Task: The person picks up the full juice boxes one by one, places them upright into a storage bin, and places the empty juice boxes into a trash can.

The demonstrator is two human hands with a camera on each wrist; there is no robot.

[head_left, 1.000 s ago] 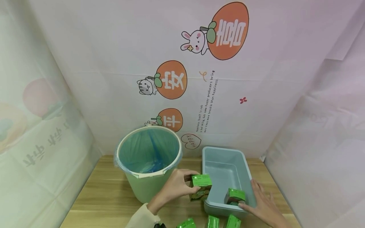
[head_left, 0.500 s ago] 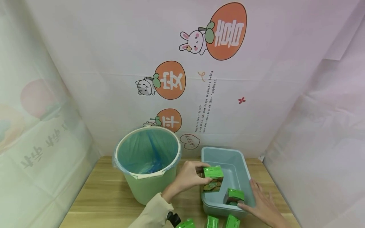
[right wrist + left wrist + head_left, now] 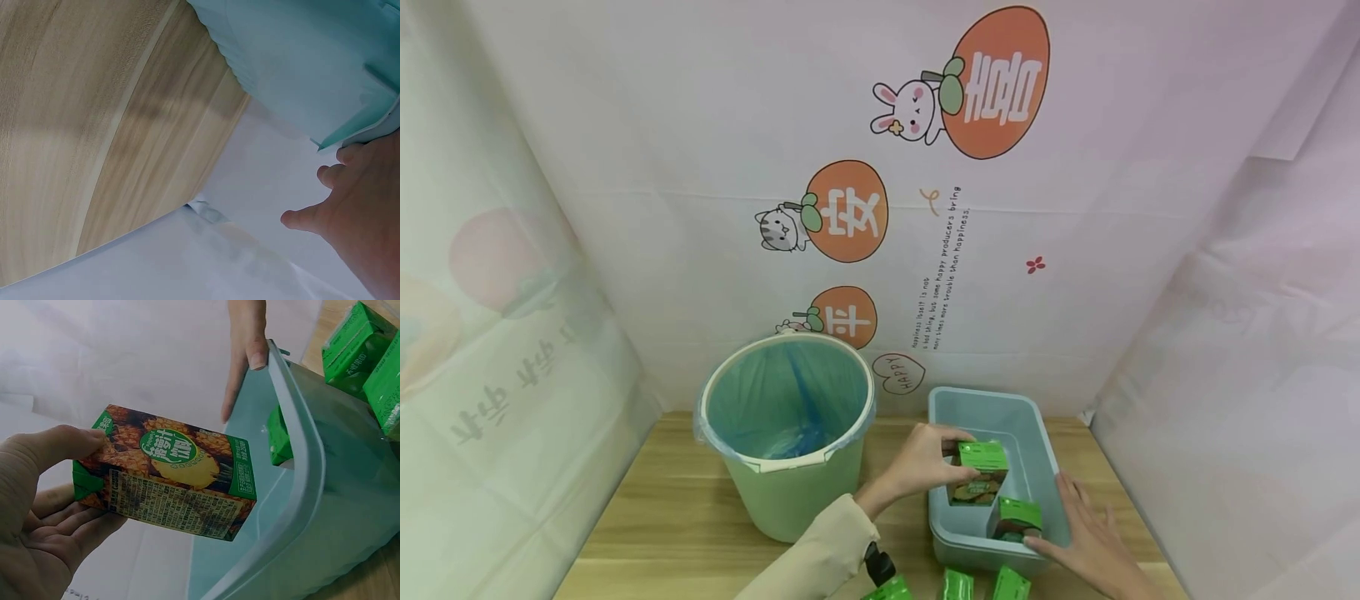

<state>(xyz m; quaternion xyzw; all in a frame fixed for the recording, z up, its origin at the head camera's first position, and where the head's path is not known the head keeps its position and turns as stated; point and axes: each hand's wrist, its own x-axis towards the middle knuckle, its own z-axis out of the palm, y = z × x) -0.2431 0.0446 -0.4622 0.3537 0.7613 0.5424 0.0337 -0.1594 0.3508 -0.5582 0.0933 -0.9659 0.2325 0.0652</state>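
Note:
In the head view my left hand [image 3: 928, 462] holds a green-topped pineapple juice carton [image 3: 977, 475] inside the left part of a light-blue plastic bin [image 3: 934, 517]. The left wrist view shows the thumb on the printed face and the fingers underneath the carton [image 3: 175, 462]. My right hand [image 3: 1093, 537] holds the bin's near-right rim, thumb over the inner side and fingers along the outside. In the right wrist view, some fingers of this hand [image 3: 362, 187] spread away from the bin [image 3: 281, 69]. Another green-topped carton [image 3: 1018, 517] stands in the bin's near-right corner.
Several green cartons [image 3: 957, 585] lie on the wooden table [image 3: 647, 517] before the bin, cut off by the frame's lower edge. To the left stands a green bucket [image 3: 782, 500] lined with a clear bag. Printed white cloth [image 3: 715, 275] hangs behind and at the sides.
My left hand has carried the juice carton rightward, from beside the bin's left rim to inside the bin, close to the other carton. The right hand has stayed at the rim.

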